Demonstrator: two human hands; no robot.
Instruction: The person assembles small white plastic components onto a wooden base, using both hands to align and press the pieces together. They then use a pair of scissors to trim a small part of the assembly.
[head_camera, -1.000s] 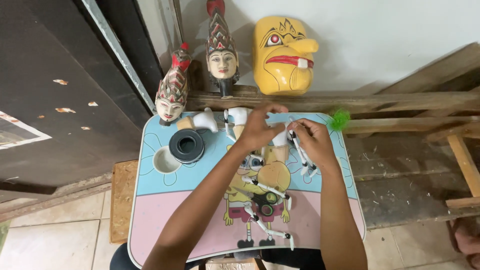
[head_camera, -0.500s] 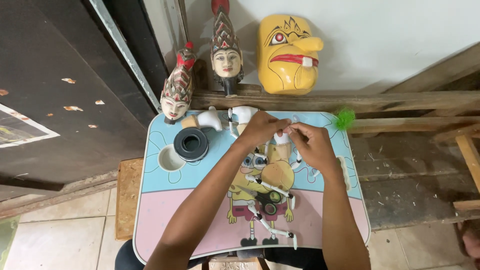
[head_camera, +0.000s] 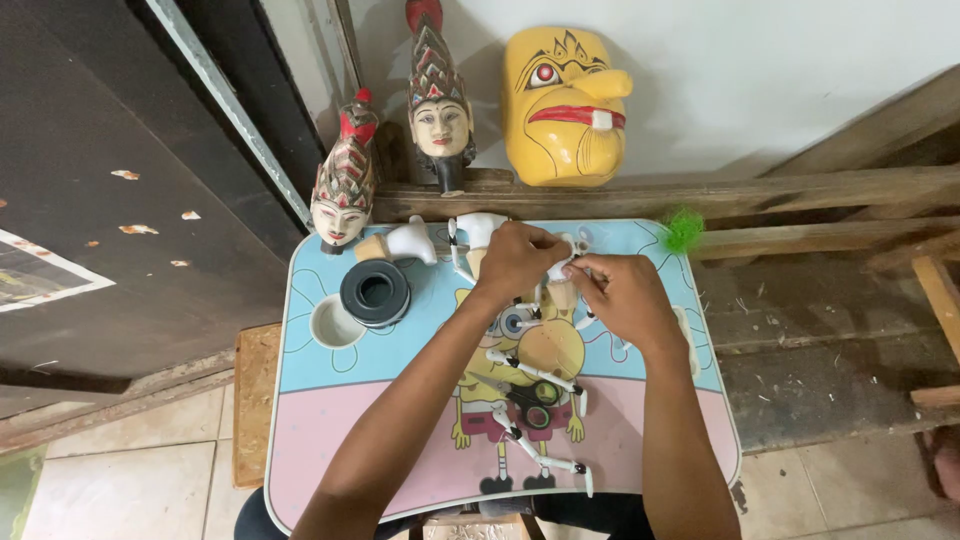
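The fingers of the left hand (head_camera: 515, 258) and right hand (head_camera: 622, 298) are pinching a small white puppet piece (head_camera: 562, 262) together near the top middle of the frame, over the cartoon surface (head_camera: 330, 440). A black ring (head_camera: 375, 292) is sitting to the left. A yellow mask (head_camera: 563, 105) is leaning above.

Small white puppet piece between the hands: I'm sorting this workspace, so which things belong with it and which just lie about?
In hand:
left hand and right hand pinching the small white puppet piece
white jointed stick arms on the blue-and-pink cartoon lap table

Lying about:
black round tape roll
yellow carved face mask
two painted wooden puppet heads
green fluffy tuft
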